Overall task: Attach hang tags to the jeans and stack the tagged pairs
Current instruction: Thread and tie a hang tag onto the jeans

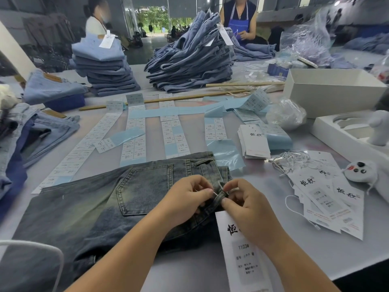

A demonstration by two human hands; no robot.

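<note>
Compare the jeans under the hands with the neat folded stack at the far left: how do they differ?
The jeans being tagged are dark with a greenish wash; the folded stack is pale blue. The near pair lies singly, spread flat, both hands pinching its belt loop; the stack holds many pairs. Both are denim.

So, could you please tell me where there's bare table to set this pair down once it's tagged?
Bare table shows right of the tag under your hands, below the loose tags. Behind the jeans, sticker strips crowd the middle; folded jeans fill the left.
</note>
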